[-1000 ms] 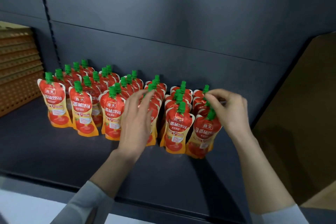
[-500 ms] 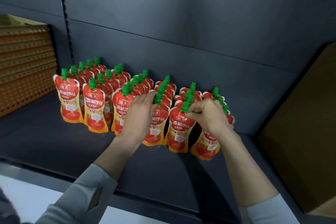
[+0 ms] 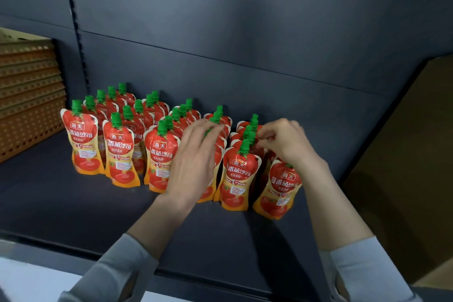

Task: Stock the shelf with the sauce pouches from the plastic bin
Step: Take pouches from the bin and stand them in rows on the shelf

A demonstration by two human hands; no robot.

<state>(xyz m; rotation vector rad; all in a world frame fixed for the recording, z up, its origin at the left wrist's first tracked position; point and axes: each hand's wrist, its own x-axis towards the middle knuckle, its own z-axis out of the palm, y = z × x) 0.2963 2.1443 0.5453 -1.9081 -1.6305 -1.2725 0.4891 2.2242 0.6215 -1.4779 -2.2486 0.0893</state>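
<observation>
Sauce pouches (image 3: pixel 117 154), red and orange with green screw caps, stand upright in rows on the dark shelf (image 3: pixel 73 203), and both hands are among them. The left hand (image 3: pixel 193 162) lies spread with fingers loosely extended against the front pouch of the fourth row (image 3: pixel 210 179), covering most of its face; its fingertips reach up to the green caps just behind. It presses flat and does not clasp anything. The right hand (image 3: pixel 286 140) is curled, thumb and fingertips pinched together at the top of the rightmost row, over the front pouch at the far right (image 3: pixel 282 186); whether the pinch is on that pouch's cap or on one behind it cannot be told, since the hand hides the spot. That pouch leans slightly to the right. Between the two hands stands another front pouch (image 3: pixel 236 174), upright, cap clear. Grey sleeves (image 3: pixel 117 270) cover both forearms. Outward to the left, three more rows run back toward the dark rear panel (image 3: pixel 245 32). An orange perforated panel (image 3: pixel 27 95) sits at the far left, a brown side panel (image 3: pixel 404 154) at the right.
</observation>
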